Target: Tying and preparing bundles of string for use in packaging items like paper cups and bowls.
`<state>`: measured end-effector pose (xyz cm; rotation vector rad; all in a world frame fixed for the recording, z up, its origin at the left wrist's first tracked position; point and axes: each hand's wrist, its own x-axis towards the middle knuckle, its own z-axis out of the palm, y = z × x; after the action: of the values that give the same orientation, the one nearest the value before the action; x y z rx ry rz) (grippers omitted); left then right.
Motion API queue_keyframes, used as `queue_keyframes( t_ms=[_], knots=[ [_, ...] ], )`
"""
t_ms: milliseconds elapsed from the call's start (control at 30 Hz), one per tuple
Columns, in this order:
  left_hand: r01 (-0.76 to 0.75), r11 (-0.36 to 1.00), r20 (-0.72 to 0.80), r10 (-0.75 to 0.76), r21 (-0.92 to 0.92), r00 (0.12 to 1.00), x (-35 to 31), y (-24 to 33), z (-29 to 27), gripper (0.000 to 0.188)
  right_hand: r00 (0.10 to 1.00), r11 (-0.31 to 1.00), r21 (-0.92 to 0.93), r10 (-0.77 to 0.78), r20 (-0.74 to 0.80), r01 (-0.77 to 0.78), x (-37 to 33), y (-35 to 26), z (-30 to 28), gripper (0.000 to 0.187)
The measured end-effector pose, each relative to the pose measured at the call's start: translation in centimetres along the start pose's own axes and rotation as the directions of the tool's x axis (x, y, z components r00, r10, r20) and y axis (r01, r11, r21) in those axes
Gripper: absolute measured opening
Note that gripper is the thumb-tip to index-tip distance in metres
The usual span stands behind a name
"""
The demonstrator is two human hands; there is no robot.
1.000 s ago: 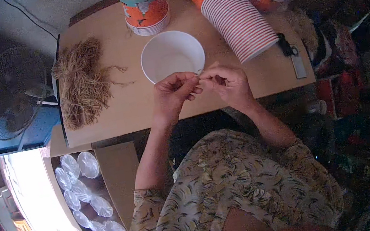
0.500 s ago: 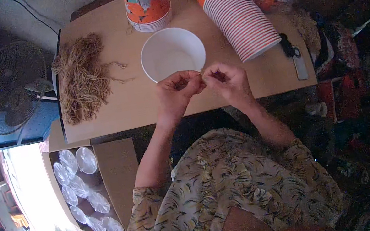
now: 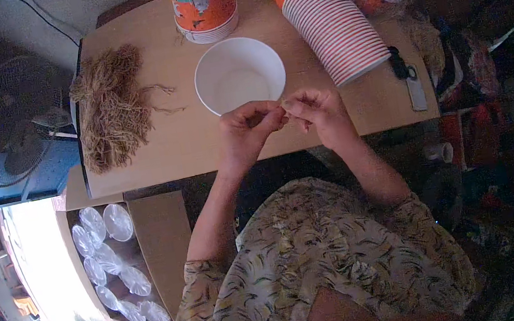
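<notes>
My left hand [image 3: 249, 131] and my right hand [image 3: 323, 116] meet just in front of a white paper tub [image 3: 240, 72], above the table's near edge. Both pinch thumb against fingers, the tips nearly touching. Whatever lies between the fingertips is too small to make out. The tub stands with its open mouth up, and nothing shows inside it. At the left of the table lies a tangled bundle of brown noodle-like strands [image 3: 114, 109], with a few loose ends trailing toward the tub.
Behind the tub stands a short upside-down stack of orange printed tubs [image 3: 204, 7]. A long stack of nested tubs [image 3: 334, 30] lies to the right, near a phone-like slab [image 3: 417, 91]. A carton [image 3: 162, 242] of plastic-wrapped round pieces and a fan [image 3: 12, 122] are at the left.
The fingers of my right hand have shifted slightly, its thumb now lying straighter toward the left fingertips. My left hand has barely moved. The tub and the strands stay where they were.
</notes>
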<state>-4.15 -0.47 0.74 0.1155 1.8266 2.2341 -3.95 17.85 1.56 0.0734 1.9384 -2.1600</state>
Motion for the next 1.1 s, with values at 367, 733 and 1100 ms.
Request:
queue_keyframes(
  t_ms=[367, 733, 1100],
  knots=[
    [0.066, 0.993, 0.058, -0.061, -0.100, 0.997, 0.0, 0.1, -0.5, 0.014, 0.991, 0.998, 0.047, 0.039, 0.126, -0.046, 1.3, -0.6, -0.7, 0.025],
    [0.017, 0.995, 0.069, -0.011, -0.094, 0.998, -0.2, 0.1, -0.8, 0.010, 0.971, 0.994, 0.047, 0.086, 0.225, -0.099, 0.5, -0.5, -0.8, 0.017],
    [0.005, 0.996, 0.088, 0.003, -0.093, 0.996, -0.2, 0.0, -1.0, 0.008, 0.956, 0.959, -0.231, -0.100, 0.276, 0.167, 0.4, -1.0, -0.3, 0.014]
  ],
)
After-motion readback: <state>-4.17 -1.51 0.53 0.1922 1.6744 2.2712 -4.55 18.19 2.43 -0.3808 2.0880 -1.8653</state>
